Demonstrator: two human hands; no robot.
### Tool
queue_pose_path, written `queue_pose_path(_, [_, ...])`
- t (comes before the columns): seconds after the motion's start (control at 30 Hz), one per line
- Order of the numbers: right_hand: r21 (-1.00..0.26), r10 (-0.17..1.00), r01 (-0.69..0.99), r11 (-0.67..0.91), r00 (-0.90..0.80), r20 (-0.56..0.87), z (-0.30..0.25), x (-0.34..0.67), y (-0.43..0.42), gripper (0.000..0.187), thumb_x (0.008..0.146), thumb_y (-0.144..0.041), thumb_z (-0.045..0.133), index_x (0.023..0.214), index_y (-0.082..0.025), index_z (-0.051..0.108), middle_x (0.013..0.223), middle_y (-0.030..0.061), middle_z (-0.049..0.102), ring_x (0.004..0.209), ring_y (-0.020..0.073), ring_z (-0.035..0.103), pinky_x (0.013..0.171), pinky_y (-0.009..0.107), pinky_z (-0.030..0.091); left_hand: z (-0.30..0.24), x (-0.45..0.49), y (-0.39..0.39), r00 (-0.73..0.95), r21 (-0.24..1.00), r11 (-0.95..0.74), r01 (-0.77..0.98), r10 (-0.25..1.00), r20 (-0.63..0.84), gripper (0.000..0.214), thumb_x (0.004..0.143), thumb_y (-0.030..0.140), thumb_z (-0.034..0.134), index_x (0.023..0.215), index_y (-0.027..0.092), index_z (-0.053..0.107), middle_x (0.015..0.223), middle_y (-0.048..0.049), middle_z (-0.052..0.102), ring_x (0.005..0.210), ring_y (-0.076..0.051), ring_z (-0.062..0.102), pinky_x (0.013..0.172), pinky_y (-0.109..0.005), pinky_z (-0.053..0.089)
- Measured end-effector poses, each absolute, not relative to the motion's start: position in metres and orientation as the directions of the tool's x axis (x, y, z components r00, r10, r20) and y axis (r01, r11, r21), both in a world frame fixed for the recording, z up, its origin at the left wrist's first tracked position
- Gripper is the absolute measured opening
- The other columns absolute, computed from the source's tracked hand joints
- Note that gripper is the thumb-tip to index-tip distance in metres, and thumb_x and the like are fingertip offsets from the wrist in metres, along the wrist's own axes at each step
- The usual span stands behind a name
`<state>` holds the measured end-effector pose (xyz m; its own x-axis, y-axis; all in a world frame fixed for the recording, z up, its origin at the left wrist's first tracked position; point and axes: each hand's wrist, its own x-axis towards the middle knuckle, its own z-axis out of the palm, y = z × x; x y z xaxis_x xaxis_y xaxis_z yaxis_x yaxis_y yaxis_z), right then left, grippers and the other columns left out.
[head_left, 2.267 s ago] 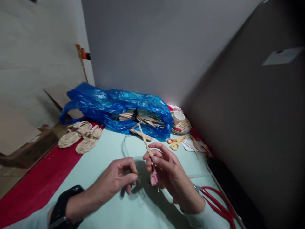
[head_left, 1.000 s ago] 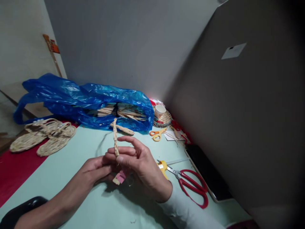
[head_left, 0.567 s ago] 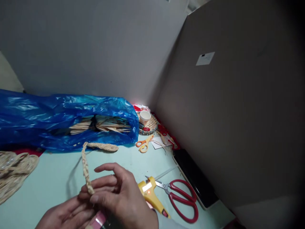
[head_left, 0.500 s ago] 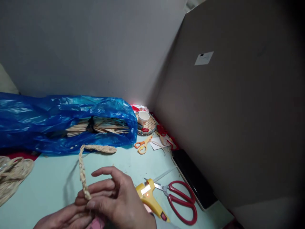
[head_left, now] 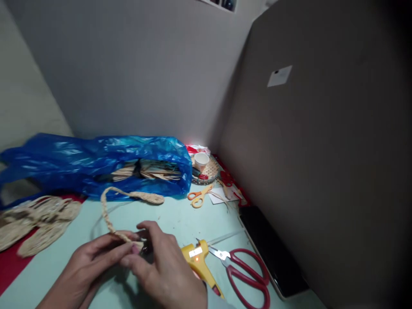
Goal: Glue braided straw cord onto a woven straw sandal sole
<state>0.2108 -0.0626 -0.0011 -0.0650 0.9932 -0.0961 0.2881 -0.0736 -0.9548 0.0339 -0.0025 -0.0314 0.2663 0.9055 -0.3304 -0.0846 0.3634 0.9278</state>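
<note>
My left hand (head_left: 93, 262) is closed on a pale straw braid (head_left: 106, 214), pinching it near its lower end between thumb and fingers. From there the braid arches up and back, its thicker end lying on the table by the blue bag. A bit of pink (head_left: 135, 249) shows at the held end, with something small, dark and shiny beside it that I cannot make out. My right hand (head_left: 167, 266) curls around this end, thumb and fingers bent and close to the left fingertips. Just right of it lies a yellow glue gun (head_left: 201, 262) with a lit red light.
Red-handled scissors (head_left: 247, 272) lie by a black phone (head_left: 273, 253). Orange-handled scissors (head_left: 200, 197) and a round woven tray (head_left: 212, 171) with a paper cup (head_left: 201, 160) stand farther back. A blue plastic bag (head_left: 154, 146) holds straw bundles; woven straw pieces (head_left: 48, 219) lie left.
My view has shifted left, showing more of the woven straw pieces. My hands have turned the braid's held end to the right, and my right fingers have curled in around it.
</note>
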Motion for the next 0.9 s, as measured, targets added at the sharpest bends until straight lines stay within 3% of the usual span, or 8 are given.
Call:
queue_pose_path(0.1, [-0.885,0.979,0.440,-0.153,-0.052,-0.195,0.002,0.211,-0.067,0.043,0.091,-0.049,0.073,0.128,-0.028,0.071,0.118,0.0122,0.073,0.122,0.0363,0.064,0.099,0.049,0.050,-0.013,0.043,-0.014,0.269,0.927,0.369,-0.070,0.901,-0.339,0.030,0.057,0.047,0.099,0.074,0.026,0.086,0.084,-0.0058,0.083,0.092,-0.030,0.075,0.078,-0.028,0.063])
queue_pose_path(0.2, [-0.822,0.974,0.540,-0.180,-0.021,-0.227,0.006,0.211,-0.071,0.035,0.090,-0.048,0.072,0.120,-0.029,0.072,0.114,0.0112,0.073,0.112,0.0345,0.068,0.095,0.045,0.049,-0.009,0.046,-0.021,0.249,0.938,0.343,-0.048,0.914,-0.321,0.032,0.059,0.050,0.097,0.072,0.023,0.085,0.079,-0.0067,0.081,0.086,-0.027,0.073,0.076,-0.027,0.061])
queue_pose_path(0.4, [-0.749,0.962,0.658,-0.079,-0.147,-0.230,0.013,0.217,-0.074,0.020,0.092,-0.040,0.069,0.104,-0.025,0.071,0.101,0.0075,0.075,0.091,0.0273,0.070,0.075,0.034,0.047,-0.013,0.039,-0.021,0.265,0.938,0.343,-0.052,0.910,-0.318,0.028,0.065,0.045,0.092,0.076,0.021,0.086,0.082,-0.0074,0.081,0.087,-0.027,0.072,0.081,-0.031,0.057])
queue_pose_path(0.57, [-0.730,0.965,0.683,-0.032,-0.168,-0.199,0.018,0.220,-0.077,0.031,0.095,-0.052,0.071,0.110,-0.025,0.072,0.104,0.0075,0.079,0.092,0.0266,0.073,0.073,0.031,0.049,-0.018,0.034,-0.023,0.301,0.931,0.359,-0.062,0.896,-0.325,0.024,0.068,0.044,0.090,0.076,0.022,0.085,0.083,-0.0065,0.080,0.089,-0.027,0.071,0.082,-0.030,0.056])
queue_pose_path(0.63, [-0.705,0.966,0.708,0.032,-0.204,-0.161,0.025,0.225,-0.069,0.036,0.102,-0.056,0.063,0.116,-0.024,0.072,0.106,0.0067,0.081,0.096,0.0245,0.075,0.077,0.030,0.052,-0.019,0.031,-0.024,0.320,0.930,0.361,-0.074,0.892,-0.320,0.025,0.070,0.046,0.090,0.077,0.022,0.084,0.083,-0.0060,0.079,0.088,-0.025,0.070,0.081,-0.029,0.055])
queue_pose_path(0.73, [-0.609,0.972,0.786,0.103,-0.210,-0.107,0.030,0.237,-0.041,0.035,0.112,-0.046,0.049,0.115,-0.021,0.074,0.107,0.0056,0.080,0.100,0.0201,0.075,0.087,0.030,0.056,-0.021,0.027,-0.024,0.330,0.919,0.382,-0.099,0.884,-0.332,0.030,0.069,0.050,0.091,0.080,0.023,0.084,0.080,-0.0044,0.077,0.084,-0.022,0.067,0.077,-0.026,0.054])
queue_pose_path(0.8, [-0.508,0.985,0.857,0.082,-0.149,-0.091,0.027,0.246,-0.013,0.027,0.110,-0.037,0.057,0.118,-0.016,0.071,0.109,0.0077,0.077,0.102,0.0228,0.074,0.093,0.040,0.058,-0.023,0.021,-0.024,0.322,0.909,0.399,-0.124,0.882,-0.344,0.034,0.068,0.053,0.093,0.081,0.022,0.084,0.078,-0.0040,0.076,0.080,-0.021,0.066,0.075,-0.024,0.054])
queue_pose_path(0.9, [-0.357,0.996,0.934,0.037,-0.065,-0.065,0.013,0.252,0.030,0.036,0.103,-0.038,0.069,0.133,-0.019,0.065,0.134,0.0103,0.067,0.113,0.0266,0.070,0.095,0.049,0.061,-0.027,0.008,-0.026,0.277,0.878,0.440,-0.187,0.881,-0.383,0.039,0.064,0.054,0.095,0.078,0.020,0.082,0.078,-0.0056,0.076,0.075,-0.022,0.069,0.069,-0.027,0.055])
